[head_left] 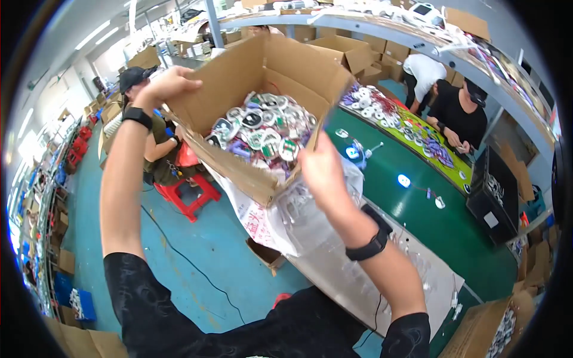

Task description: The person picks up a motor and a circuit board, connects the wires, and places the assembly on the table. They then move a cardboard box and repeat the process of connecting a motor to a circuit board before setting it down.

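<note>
An open cardboard box is held up and tilted toward me, its flaps raised. Inside lies a heap of small round white electronic parts, mixed with green, purple and red pieces. My left hand is closed over the rim at the box's far left corner. On the near right side, my right hand grips the box wall; its fingertips are partly hidden. Below the box, a white plastic bag with red marks lies on the edge of a pale work surface, beside clear plastic pieces.
A green conveyor belt runs along the right, carrying a lit round part and a black bin. Co-workers are across the belt and at left, near a red stool. A cable crosses the floor. Overhead runs a loaded shelf.
</note>
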Action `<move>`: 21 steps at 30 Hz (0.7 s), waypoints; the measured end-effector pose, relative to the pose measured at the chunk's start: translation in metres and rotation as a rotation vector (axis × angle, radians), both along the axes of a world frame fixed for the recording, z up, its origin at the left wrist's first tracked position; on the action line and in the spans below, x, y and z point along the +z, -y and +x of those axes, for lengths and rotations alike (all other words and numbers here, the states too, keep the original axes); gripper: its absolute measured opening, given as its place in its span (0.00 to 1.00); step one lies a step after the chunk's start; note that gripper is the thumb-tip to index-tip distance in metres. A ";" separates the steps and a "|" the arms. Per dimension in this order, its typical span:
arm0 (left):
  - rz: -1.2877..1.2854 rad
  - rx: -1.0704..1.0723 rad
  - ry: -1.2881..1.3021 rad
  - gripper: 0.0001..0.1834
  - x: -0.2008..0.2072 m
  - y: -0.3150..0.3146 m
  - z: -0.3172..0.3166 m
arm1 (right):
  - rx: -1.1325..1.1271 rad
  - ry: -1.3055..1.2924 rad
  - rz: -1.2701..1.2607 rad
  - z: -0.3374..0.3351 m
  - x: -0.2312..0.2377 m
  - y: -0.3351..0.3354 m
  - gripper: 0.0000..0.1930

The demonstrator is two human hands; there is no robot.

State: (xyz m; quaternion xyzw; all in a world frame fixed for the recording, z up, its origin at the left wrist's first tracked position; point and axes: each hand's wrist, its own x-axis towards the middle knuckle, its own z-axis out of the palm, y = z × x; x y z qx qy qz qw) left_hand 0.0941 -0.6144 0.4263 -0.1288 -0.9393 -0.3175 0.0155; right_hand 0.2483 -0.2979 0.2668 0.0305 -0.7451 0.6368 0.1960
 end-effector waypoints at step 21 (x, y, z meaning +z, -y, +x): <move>-0.450 -0.031 -0.324 0.27 -0.032 0.006 -0.084 | -0.098 -0.324 0.770 0.002 0.018 -0.081 0.44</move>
